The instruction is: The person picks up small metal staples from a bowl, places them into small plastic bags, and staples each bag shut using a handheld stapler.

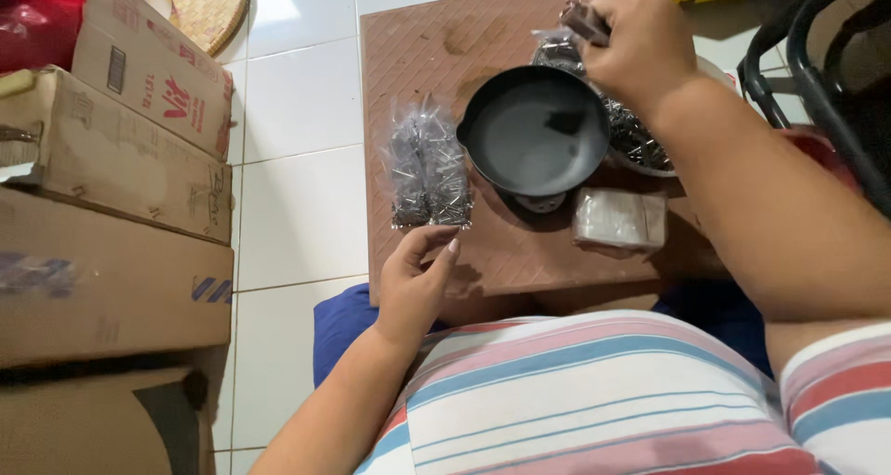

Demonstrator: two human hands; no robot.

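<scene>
Now we are resting our left hand (pixel 413 285) half-curled and empty just below the nail packets (pixel 429 164), their long axis running away from us; our right hand (pixel 640 48) is pinching a small dark block (pixel 583 20) beyond the pan (pixel 535 131).
</scene>
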